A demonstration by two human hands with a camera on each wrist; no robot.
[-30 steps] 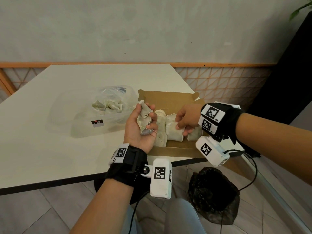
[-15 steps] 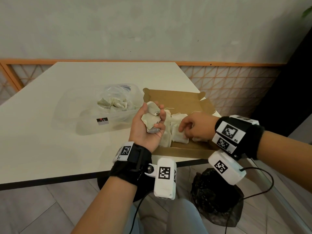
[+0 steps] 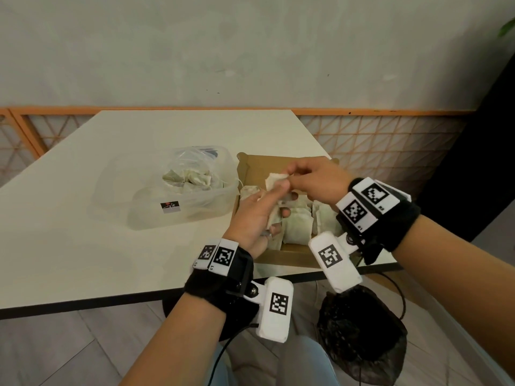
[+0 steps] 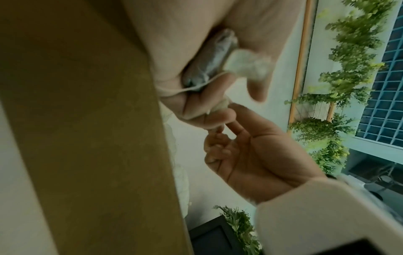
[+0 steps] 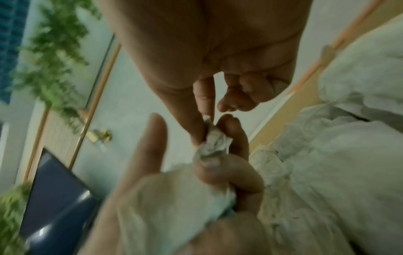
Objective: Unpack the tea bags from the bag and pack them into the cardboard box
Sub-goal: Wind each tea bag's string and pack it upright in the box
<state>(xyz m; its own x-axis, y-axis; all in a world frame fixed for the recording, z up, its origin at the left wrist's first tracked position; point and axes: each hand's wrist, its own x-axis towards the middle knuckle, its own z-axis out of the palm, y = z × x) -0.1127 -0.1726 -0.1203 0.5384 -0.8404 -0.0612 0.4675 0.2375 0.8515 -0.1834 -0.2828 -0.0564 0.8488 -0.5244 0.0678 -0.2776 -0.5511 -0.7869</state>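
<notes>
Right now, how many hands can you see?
2: the left hand grips tea bags over the box; the right hand pinches one bag's top.

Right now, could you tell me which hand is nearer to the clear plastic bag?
Left. The left hand is just beside the plastic bag; the right hand is farther, over the cardboard box.

cardboard box (image 3: 281,168): near wall hidden by hands | right-wrist view: blurred

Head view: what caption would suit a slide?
Both hands pass a tea bag above the half-filled cardboard box.
</notes>
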